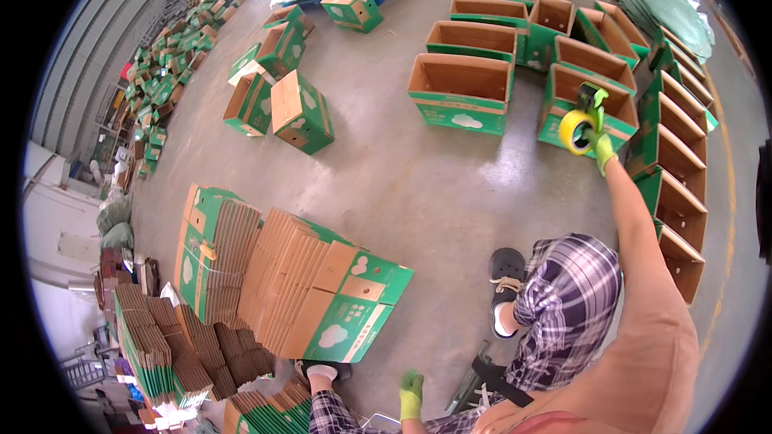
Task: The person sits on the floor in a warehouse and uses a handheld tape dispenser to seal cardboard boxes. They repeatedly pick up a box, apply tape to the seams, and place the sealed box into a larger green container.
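My right hand (603,149), in a yellow-green glove, is stretched out to the right and grips a green packing-tape dispenser (596,98). A roll of yellow tape (567,131) is mounted on it. Behind the dispenser stands an open-topped green and brown cardboard box (558,114). My left hand (411,395), gloved alike, is low in the view beside my lap, with no object visible in it; its finger spread is unclear. Left of it leans a fanned stack of flattened cardboard boxes (356,304).
Open cardboard boxes (461,111) stand in rows ahead, and another row (681,150) lines my right. Upright boxes (301,111) sit ahead left. A tied bundle of flat cartons (211,253) and further stacks (145,337) are at left. Boxes are heaped (163,84) by the wall.
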Action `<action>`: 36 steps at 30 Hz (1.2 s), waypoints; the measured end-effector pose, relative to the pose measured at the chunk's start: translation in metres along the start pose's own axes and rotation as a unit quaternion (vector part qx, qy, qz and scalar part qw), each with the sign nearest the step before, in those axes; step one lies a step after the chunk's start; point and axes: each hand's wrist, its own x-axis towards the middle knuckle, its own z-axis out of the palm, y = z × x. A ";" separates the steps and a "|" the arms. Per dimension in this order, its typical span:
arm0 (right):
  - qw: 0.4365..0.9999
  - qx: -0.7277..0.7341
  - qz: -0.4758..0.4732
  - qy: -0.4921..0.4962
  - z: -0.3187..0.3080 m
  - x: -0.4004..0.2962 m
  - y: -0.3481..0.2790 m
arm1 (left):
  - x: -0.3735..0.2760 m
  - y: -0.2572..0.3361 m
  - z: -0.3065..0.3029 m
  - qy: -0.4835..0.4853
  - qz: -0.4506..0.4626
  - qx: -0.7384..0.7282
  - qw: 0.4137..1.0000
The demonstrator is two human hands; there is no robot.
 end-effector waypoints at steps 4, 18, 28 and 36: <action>0.993 0.104 0.051 0.026 -0.010 0.044 -0.019 | 0.003 -0.032 0.012 -0.003 -0.002 0.008 1.000; 0.847 -0.064 -0.139 -0.510 0.121 -0.070 -0.214 | 0.134 0.108 -0.215 0.474 0.092 -0.247 0.840; 0.835 0.206 -0.032 -0.509 0.383 -0.359 -0.245 | 0.129 0.080 -0.158 0.299 0.187 -0.325 0.877; 0.875 0.251 -0.014 -0.414 0.343 -0.454 -0.235 | 0.094 0.023 -0.099 0.337 0.270 -0.454 0.779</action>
